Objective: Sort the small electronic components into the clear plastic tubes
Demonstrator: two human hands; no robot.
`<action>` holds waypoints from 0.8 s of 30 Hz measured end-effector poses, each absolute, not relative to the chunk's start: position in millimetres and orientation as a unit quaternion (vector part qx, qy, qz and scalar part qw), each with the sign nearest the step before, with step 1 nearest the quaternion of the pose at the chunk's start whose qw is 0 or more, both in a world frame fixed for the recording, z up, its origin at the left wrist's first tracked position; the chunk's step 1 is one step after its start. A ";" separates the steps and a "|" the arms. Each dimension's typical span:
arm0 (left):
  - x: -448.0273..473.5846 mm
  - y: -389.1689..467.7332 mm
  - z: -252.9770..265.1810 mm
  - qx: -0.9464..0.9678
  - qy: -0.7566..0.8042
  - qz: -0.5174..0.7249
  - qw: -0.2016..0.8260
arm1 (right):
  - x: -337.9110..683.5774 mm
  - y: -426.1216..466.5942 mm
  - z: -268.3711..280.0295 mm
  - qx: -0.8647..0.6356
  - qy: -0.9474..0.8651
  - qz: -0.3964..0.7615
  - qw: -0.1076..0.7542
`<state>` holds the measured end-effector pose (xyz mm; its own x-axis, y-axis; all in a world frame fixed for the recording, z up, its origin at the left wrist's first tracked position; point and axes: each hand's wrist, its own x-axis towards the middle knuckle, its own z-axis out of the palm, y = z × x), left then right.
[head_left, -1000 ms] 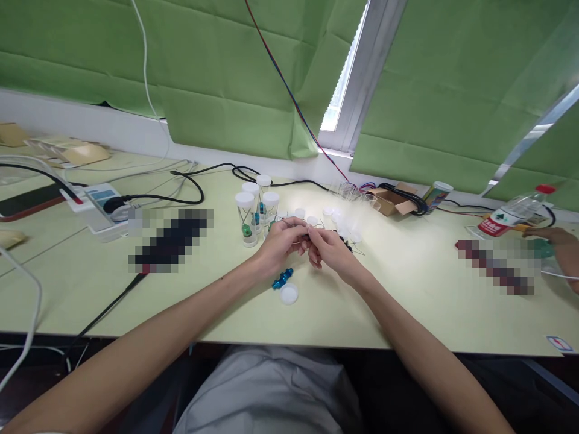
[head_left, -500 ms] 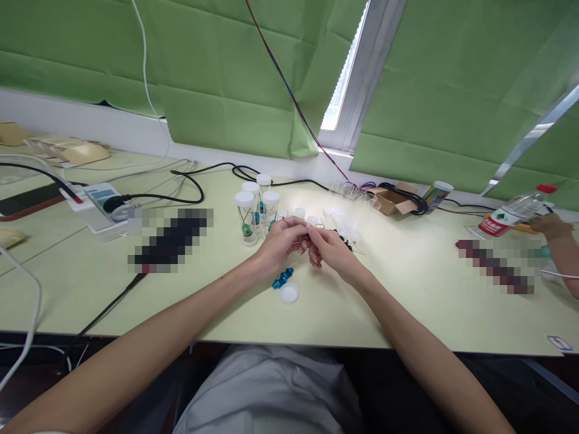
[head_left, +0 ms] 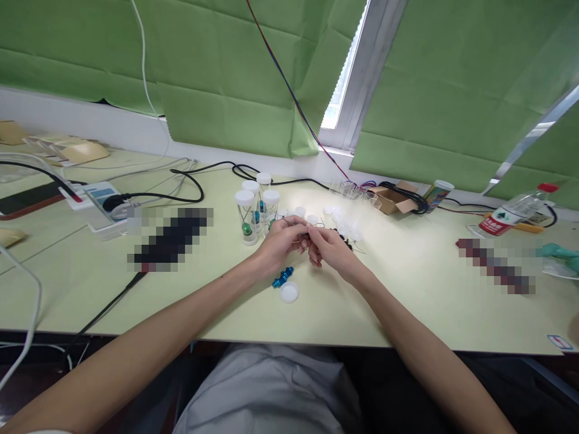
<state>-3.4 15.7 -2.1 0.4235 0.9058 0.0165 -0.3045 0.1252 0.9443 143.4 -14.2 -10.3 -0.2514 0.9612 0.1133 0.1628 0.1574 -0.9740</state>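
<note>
My left hand (head_left: 284, 239) and my right hand (head_left: 328, 247) meet over the table, fingertips pinched together. A small dark piece shows between the fingers, mostly hidden, so I cannot tell its kind. Just below the hands lies a shiny blue knobbed part (head_left: 283, 277), beside a round white cap (head_left: 289, 292). Left of my left hand stand several clear tubes (head_left: 248, 226) with white caps, holding green or blue pieces on thin wires. Behind and right of my right hand are loose white caps (head_left: 348, 228), black pieces (head_left: 346, 241) and thin wires.
Clear empty tubes (head_left: 348, 190) and an open cardboard box (head_left: 391, 200) stand at the back. A bottle with a red cap (head_left: 511, 214) is at the right. A power strip (head_left: 97, 208) with black cables sits at the left, near a phone (head_left: 31, 200).
Another person's hand at the right edge has drawn away from beside the bottle, leaving a green item in sight there. My two hands have hardly moved.
</note>
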 end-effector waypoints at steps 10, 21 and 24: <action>-4.2 15.3 -1.5 0.496 0.302 0.435 0.688 | 143.8 -14.1 -10.5 -0.438 -0.632 0.475 0.428; -2.7 15.1 -2.3 0.511 0.267 0.433 0.693 | 141.5 -13.1 -9.5 -0.462 -0.606 0.478 0.438; -3.1 15.1 -4.2 0.518 0.255 0.430 0.694 | 141.0 -13.4 -9.6 -0.478 -0.598 0.474 0.436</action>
